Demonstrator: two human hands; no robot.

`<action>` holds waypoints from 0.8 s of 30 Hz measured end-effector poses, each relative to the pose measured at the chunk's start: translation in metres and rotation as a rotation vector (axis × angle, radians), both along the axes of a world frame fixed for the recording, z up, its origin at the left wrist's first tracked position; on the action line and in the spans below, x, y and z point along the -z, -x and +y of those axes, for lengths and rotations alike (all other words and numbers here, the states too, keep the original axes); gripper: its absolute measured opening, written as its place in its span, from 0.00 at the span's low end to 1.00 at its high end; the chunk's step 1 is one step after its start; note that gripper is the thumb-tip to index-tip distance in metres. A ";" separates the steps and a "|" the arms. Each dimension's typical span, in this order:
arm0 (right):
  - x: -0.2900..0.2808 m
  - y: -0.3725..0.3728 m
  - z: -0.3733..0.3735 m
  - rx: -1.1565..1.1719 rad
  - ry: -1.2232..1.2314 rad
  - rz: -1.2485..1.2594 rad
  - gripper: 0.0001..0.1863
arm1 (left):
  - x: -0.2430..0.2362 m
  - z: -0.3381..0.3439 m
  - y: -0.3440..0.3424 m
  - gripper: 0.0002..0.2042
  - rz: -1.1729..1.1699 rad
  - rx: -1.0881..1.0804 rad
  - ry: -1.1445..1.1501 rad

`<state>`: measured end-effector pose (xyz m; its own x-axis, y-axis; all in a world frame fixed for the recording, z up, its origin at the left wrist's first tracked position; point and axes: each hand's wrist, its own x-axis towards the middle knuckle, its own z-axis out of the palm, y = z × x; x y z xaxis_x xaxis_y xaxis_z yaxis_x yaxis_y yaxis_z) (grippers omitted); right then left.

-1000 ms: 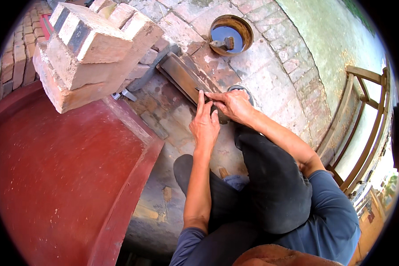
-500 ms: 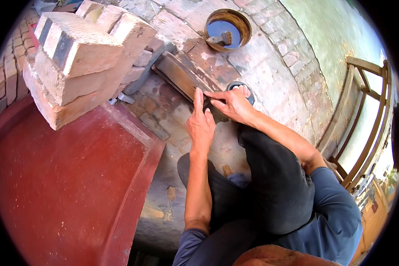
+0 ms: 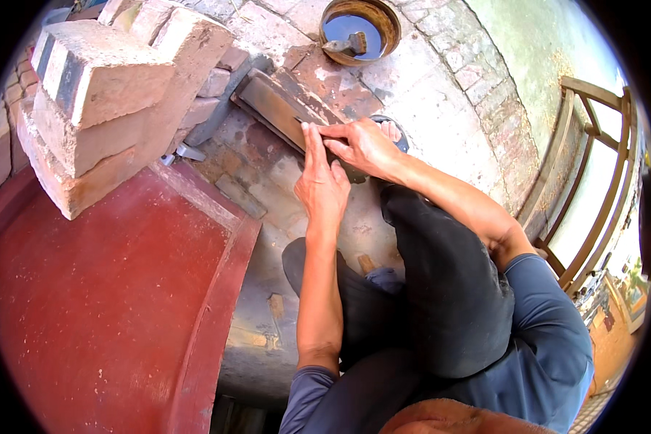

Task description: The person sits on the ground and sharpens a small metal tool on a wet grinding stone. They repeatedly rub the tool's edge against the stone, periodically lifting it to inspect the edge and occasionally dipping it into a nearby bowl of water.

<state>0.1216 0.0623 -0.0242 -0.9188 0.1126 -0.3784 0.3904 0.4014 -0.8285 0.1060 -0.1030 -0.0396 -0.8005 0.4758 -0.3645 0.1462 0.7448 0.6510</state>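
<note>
A long brown block [image 3: 271, 107], like a sharpening stone, lies slanted on a wet, worn base on the floor. My left hand [image 3: 321, 189] reaches over its near end, fingers together and tips pressed down. From the right, my right hand [image 3: 369, 148] comes in with its index finger stretched to meet the left fingertips and its other fingers curled. Under the fingertips shows a small dark edge of something flat; the hands hide the rest. Beyond the block stands a round, rusty bowl [image 3: 391, 45] of dark water, with a brush [image 3: 349, 45] resting in it.
Stacked bricks [image 3: 116, 134] rise at the left beside a large red panel [image 3: 101, 289]. A wooden frame [image 3: 557, 173] leans near the pale wall at the right. My sandalled foot [image 3: 390, 130] is close by the block on the brick floor [image 3: 441, 94].
The view has shifted slightly, so the bowl, block and bricks sit higher and further left. Both hands keep nearly the same place on the block, fingertips still together.
</note>
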 end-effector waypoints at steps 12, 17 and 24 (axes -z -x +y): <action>0.021 -0.032 0.003 -0.037 -0.126 0.054 0.21 | 0.013 -0.005 -0.024 0.51 0.054 0.076 0.010; 0.027 -0.013 -0.003 0.027 -0.006 0.079 0.21 | 0.007 0.003 -0.005 0.47 0.030 -0.006 -0.077; 0.015 -0.041 0.003 -0.030 -0.090 0.033 0.20 | -0.009 -0.001 -0.016 0.31 0.032 -0.133 -0.221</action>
